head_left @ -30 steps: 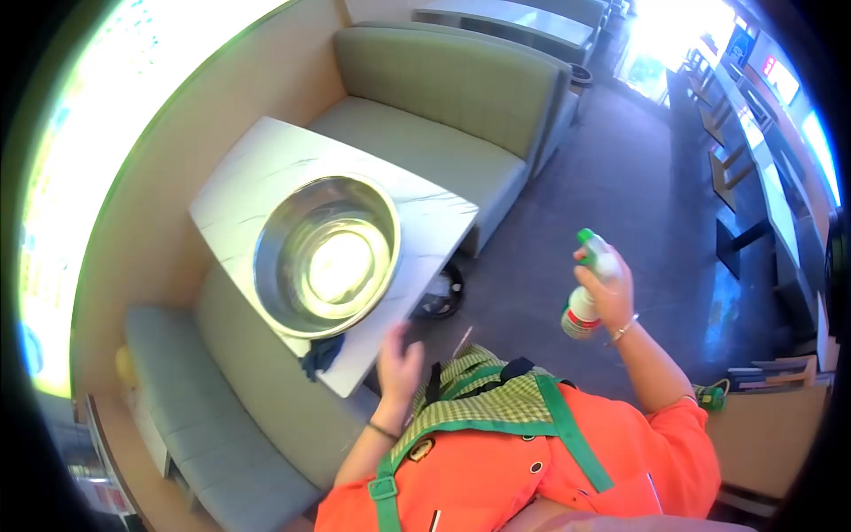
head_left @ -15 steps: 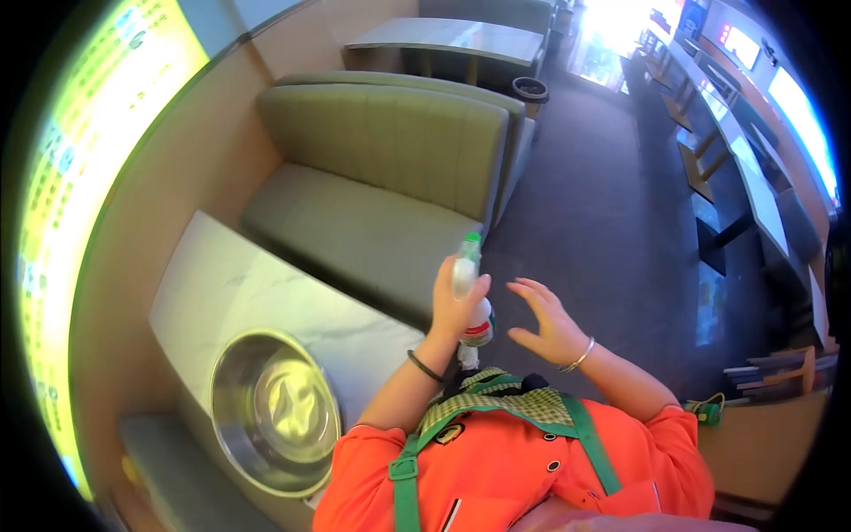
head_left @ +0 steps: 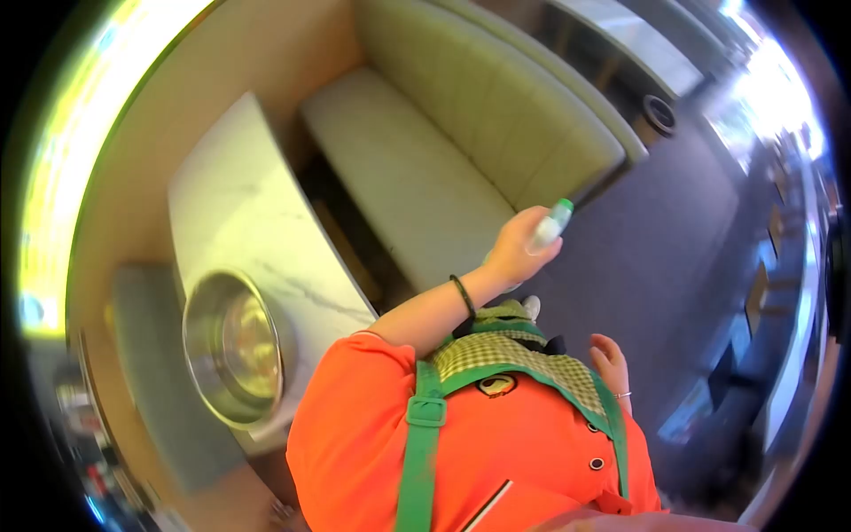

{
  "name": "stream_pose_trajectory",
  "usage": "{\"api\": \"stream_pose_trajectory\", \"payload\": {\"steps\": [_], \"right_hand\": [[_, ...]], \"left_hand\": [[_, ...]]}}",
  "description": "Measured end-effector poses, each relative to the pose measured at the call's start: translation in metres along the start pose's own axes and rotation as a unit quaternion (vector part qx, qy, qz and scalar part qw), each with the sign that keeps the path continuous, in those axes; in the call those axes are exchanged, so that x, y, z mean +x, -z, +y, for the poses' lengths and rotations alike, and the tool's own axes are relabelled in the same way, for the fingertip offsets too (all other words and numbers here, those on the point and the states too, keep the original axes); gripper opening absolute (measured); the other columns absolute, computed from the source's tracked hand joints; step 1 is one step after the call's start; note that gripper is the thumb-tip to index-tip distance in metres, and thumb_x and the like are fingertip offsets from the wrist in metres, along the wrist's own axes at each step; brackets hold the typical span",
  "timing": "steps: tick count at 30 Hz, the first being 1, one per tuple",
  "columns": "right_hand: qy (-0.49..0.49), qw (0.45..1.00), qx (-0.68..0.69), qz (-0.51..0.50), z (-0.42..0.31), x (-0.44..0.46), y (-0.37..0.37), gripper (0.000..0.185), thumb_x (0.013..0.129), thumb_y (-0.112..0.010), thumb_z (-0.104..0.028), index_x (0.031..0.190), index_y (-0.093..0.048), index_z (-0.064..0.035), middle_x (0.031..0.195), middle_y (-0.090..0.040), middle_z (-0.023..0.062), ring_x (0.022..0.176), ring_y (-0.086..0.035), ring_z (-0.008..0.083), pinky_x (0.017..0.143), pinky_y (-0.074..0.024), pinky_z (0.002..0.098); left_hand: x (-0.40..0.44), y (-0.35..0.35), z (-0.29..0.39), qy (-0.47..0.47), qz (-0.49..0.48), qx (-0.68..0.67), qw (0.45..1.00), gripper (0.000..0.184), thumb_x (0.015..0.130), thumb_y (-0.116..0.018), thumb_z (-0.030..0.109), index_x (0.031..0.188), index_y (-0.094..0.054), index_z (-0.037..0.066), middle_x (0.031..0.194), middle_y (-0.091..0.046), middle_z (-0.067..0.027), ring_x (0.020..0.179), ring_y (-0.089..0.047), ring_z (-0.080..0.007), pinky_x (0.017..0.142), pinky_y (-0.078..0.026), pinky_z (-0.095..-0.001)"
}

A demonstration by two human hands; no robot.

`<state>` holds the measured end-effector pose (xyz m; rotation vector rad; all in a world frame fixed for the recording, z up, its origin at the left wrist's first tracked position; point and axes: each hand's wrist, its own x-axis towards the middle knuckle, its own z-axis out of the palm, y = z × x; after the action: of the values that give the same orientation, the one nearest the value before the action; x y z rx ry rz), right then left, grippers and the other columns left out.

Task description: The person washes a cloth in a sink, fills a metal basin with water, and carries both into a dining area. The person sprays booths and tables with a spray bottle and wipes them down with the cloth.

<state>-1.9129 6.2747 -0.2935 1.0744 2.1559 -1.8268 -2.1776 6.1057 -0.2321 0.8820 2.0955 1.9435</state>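
My left hand (head_left: pixel 517 245) is closed around a spray bottle (head_left: pixel 550 226) with a white head and a green tip, which points up and to the right. Most of the bottle's body is hidden behind the hand. It is held out over the floor near the end of the olive bench (head_left: pixel 417 168). Low beside my apron, my right hand (head_left: pixel 610 363) holds nothing; its fingers are loosely curled and partly apart. A large round metal basin (head_left: pixel 232 350) stands on the marble-look table (head_left: pixel 239 204) to my left.
A grey bench seat (head_left: pixel 164 372) lies left of the table. Beyond the olive bench stand a trash bin (head_left: pixel 657 118) and another table (head_left: pixel 629 40). Tables line the right side of the dark floor (head_left: pixel 620 275).
My view has turned left. My left hand has carried the spray bottle forward and to the right, while my right hand has dropped away from it to my side.
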Motion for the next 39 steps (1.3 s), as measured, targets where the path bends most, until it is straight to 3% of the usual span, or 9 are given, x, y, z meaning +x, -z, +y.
{"api": "stream_pose_trajectory", "payload": {"steps": [12, 18, 22, 25, 27, 29, 31, 36, 39], "right_hand": [[0.133, 0.975, -0.167, -0.062, -0.094, 0.195, 0.131, 0.03, 0.081, -0.055, -0.008, 0.11, -0.054, -0.0006, 0.103, -0.059, 0.0092, 0.093, -0.057, 0.0155, 0.081, -0.0443, 0.0269], [0.125, 0.969, -0.16, -0.141, -0.113, 0.236, 0.086, 0.03, 0.081, -0.055, -0.006, 0.11, -0.054, -0.0004, 0.104, -0.059, 0.0092, 0.094, -0.056, 0.0151, 0.083, -0.0438, 0.0261], [0.098, 0.947, -0.151, -0.267, -0.136, 0.256, 0.04, 0.031, 0.081, -0.055, -0.005, 0.111, -0.053, -0.0007, 0.104, -0.058, 0.0087, 0.094, -0.056, 0.0142, 0.083, -0.0436, 0.0263], [0.172, 0.934, -0.09, -0.299, -0.221, 0.246, -0.003, 0.035, 0.077, -0.054, 0.002, 0.112, -0.052, -0.0006, 0.103, -0.057, 0.0091, 0.093, -0.055, 0.0152, 0.085, -0.0425, 0.028], [0.48, 0.824, -0.085, -0.29, -0.305, 0.231, -0.003, 0.04, 0.068, -0.047, 0.012, 0.107, -0.051, 0.0009, 0.101, -0.055, 0.0103, 0.095, -0.053, 0.0193, 0.084, -0.0417, 0.0334], [0.707, 0.666, 0.03, -0.236, -0.374, 0.22, 0.009, 0.031, 0.078, -0.047, -0.01, 0.108, -0.05, -0.0042, 0.099, -0.053, 0.0053, 0.088, -0.051, 0.0167, 0.079, -0.0426, 0.0327], [0.874, 0.412, 0.17, -0.193, -0.435, 0.208, 0.009, 0.031, 0.088, -0.047, -0.032, 0.109, -0.048, -0.0094, 0.098, -0.051, 0.0004, 0.082, -0.049, 0.014, 0.074, -0.0434, 0.032], [0.852, 0.383, 0.279, -0.222, -0.489, 0.157, -0.057, 0.03, 0.087, -0.049, -0.022, 0.115, -0.045, -0.0119, 0.097, -0.05, -0.006, 0.084, -0.048, 0.0079, 0.078, -0.0437, 0.026], [0.822, 0.367, 0.297, -0.319, -0.483, 0.171, -0.081, 0.05, 0.085, -0.052, -0.019, 0.13, -0.031, -0.0177, 0.107, -0.045, -0.0026, 0.092, -0.048, 0.0141, 0.082, -0.0444, 0.0332]], "left_hand": [[0.052, -0.065, -0.049, -0.003, 0.111, 0.085, 0.99, 0.028, 0.07, -0.063, 0.013, 0.094, -0.053, 0.003, 0.083, -0.054, -0.0129, 0.077, -0.054, -0.0292, 0.069, -0.043, -0.0352], [0.046, -0.022, -0.104, 0.098, 0.279, -0.036, 0.954, 0.029, 0.071, -0.064, 0.01, 0.097, -0.055, 0.003, 0.083, -0.055, -0.0079, 0.073, -0.054, -0.0186, 0.066, -0.044, -0.0307], [0.039, 0.015, -0.076, 0.101, 0.324, 0.112, 0.934, 0.027, 0.071, -0.063, 0.008, 0.097, -0.056, 0.003, 0.084, -0.056, -0.0077, 0.073, -0.054, -0.0176, 0.066, -0.044, -0.0294], [0.014, 0.035, -0.071, 0.127, 0.373, 0.179, 0.902, 0.027, 0.069, -0.063, 0.006, 0.094, -0.053, 0.003, 0.087, -0.056, -0.0145, 0.079, -0.055, -0.0311, 0.072, -0.044, -0.0354], [-0.004, 0.041, -0.06, 0.17, 0.398, 0.183, 0.882, 0.028, 0.069, -0.062, 0.006, 0.095, -0.054, 0.003, 0.087, -0.056, -0.0147, 0.079, -0.055, -0.0311, 0.071, -0.044, -0.0346], [-0.017, 0.044, -0.061, 0.16, 0.417, 0.196, 0.873, 0.027, 0.069, -0.062, 0.006, 0.095, -0.054, 0.003, 0.086, -0.056, -0.0145, 0.078, -0.055, -0.0307, 0.071, -0.044, -0.0343], [-0.037, 0.046, -0.058, 0.241, 0.464, 0.141, 0.841, 0.027, 0.072, -0.061, 0.003, 0.098, -0.056, 0.003, 0.089, -0.058, -0.0055, 0.078, -0.055, -0.0144, 0.072, -0.043, -0.0272], [-0.065, 0.041, -0.043, 0.246, 0.511, 0.187, 0.802, 0.027, 0.073, -0.06, 0.002, 0.1, -0.056, 0.003, 0.09, -0.059, -0.0036, 0.078, -0.055, -0.011, 0.071, -0.044, -0.025], [-0.081, 0.031, -0.026, 0.234, 0.573, 0.183, 0.763, 0.026, 0.07, -0.061, 0.005, 0.095, -0.054, 0.004, 0.087, -0.058, -0.0107, 0.081, -0.056, -0.0244, 0.073, -0.044, -0.0324]]}}
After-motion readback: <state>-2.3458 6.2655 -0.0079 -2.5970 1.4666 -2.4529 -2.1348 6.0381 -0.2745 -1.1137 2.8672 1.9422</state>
